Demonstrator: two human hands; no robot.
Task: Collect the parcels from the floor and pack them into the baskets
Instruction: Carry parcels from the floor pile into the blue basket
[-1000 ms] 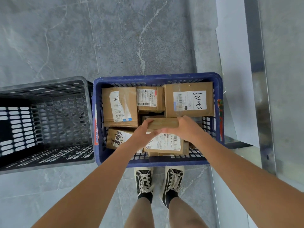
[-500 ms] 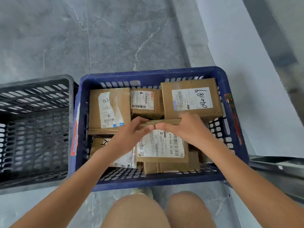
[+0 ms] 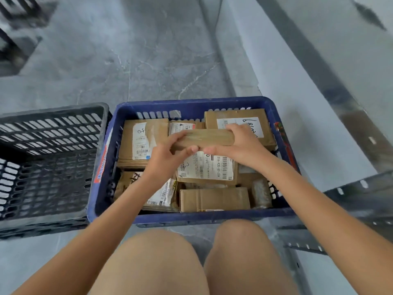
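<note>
A blue basket [image 3: 191, 104] on the grey floor holds several brown cardboard parcels with white labels. Over its middle, both my hands grip one flat brown parcel [image 3: 209, 137] held on edge. My left hand [image 3: 168, 154] pinches its left end and my right hand [image 3: 238, 143] wraps its right end. Beneath it lies a labelled parcel [image 3: 209, 169]. A plain parcel [image 3: 214, 199] lies at the near wall. A parcel with handwriting [image 3: 240, 116] sits at the far right corner, partly hidden by my right hand.
An empty black basket [image 3: 51, 116] stands directly left of the blue one, touching it. My bare knees [image 3: 191, 256] are in front of the blue basket. A white wall base and metal rail [image 3: 350, 188] run along the right. Grey tiled floor lies beyond.
The camera has dropped lower and closer as I crouched; my knees replaced my shoes in view. The held parcel has been lifted slightly and turned on edge above the others.
</note>
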